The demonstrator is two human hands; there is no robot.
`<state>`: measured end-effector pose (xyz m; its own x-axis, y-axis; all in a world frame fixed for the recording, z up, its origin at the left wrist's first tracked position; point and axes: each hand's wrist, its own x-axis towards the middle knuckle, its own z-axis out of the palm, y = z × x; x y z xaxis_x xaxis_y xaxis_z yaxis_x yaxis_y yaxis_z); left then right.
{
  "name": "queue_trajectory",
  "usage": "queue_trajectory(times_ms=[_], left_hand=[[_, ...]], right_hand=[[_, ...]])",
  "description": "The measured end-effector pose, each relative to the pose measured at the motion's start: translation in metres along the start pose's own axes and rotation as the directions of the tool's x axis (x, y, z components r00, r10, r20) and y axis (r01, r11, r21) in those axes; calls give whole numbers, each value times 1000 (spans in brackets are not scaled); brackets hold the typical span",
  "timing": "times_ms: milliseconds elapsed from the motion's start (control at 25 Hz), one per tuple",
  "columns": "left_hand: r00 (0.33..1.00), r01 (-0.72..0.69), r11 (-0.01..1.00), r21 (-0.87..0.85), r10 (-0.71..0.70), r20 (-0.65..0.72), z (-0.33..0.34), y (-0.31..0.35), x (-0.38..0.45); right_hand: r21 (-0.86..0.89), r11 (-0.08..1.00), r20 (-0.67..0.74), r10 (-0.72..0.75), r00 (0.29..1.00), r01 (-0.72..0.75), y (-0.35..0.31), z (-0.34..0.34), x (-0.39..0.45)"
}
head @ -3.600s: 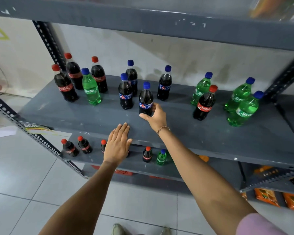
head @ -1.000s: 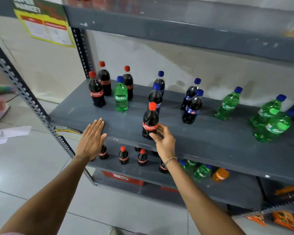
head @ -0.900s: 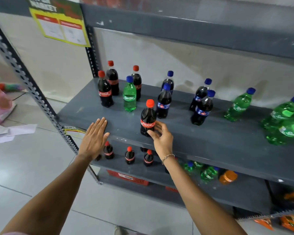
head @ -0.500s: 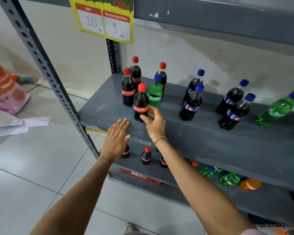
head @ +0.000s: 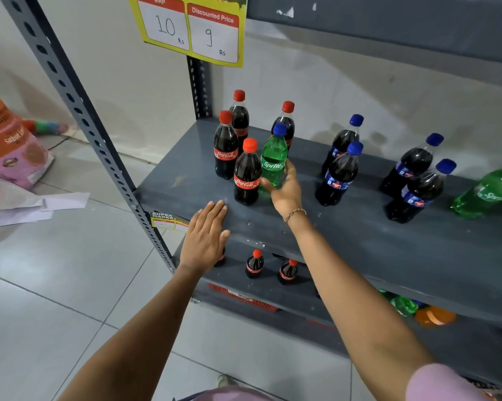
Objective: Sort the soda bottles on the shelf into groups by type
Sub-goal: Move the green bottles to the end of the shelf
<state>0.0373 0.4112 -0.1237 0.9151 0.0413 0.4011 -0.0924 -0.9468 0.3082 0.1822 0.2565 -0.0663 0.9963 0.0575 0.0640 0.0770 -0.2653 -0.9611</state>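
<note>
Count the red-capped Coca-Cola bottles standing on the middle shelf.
4, clustered at the left end: back-left, back-right behind the Sprite bottle, front-left, and nearest the edge. None seem hidden.

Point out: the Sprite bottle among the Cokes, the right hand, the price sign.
Sprite bottle (head: 273,160): head view, on its label.
Right hand (head: 286,192): head view, back of hand.
Price sign (head: 190,27): head view, centre divider.

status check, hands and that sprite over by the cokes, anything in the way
Right hand wrapped on the Sprite bottle, bottle upright on the shelf. Left hand flat on shelf edge, empty. Front Coca-Cola bottle touching the Sprite's left side.
</note>
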Motion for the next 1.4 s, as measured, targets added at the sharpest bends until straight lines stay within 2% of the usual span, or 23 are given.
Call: queue_trajectory(times_ms=[120, 240, 440, 520, 640, 880, 1040, 1200, 1400], left_hand=[[1000, -1, 1000, 14, 1, 29, 1, -2, -1], [1000, 8, 999, 31, -9, 25, 0, -3, -2], [989, 142, 990, -17, -143, -43, 10, 47, -16], [993, 118, 993, -31, -119, -26, 20, 83, -20], [999, -15, 999, -47, 17, 32, 35, 140, -24], [966, -217, 975, -40, 221, 136, 62, 235, -27], [979, -142, 989, -27, 145, 147, 71, 273, -21], [985, -97, 995, -5, 97, 146, 73, 278, -22], [985, -87, 996, 3, 85, 149, 76, 278, -21]], right_hand=[[70, 997, -55, 31, 998, -27, 2, 3, 3], [68, 998, -61, 16, 998, -12, 3, -7, -9], [64, 998, -17, -12, 1000, 13, 11, -63, -54], [64, 998, -23, 13, 1000, -12, 18, -93, -73], [42, 999, -52, 26, 998, -24, 31, -148, -94], [-8, 999, -158, 39, 987, -41, 63, -265, -117], [-31, 998, -276, 43, 960, -54, 78, -336, -116], [-76, 995, -360, 34, 932, -66, 83, -380, -99], [-86, 992, -354, 56, 934, -92, 82, -398, -76]])
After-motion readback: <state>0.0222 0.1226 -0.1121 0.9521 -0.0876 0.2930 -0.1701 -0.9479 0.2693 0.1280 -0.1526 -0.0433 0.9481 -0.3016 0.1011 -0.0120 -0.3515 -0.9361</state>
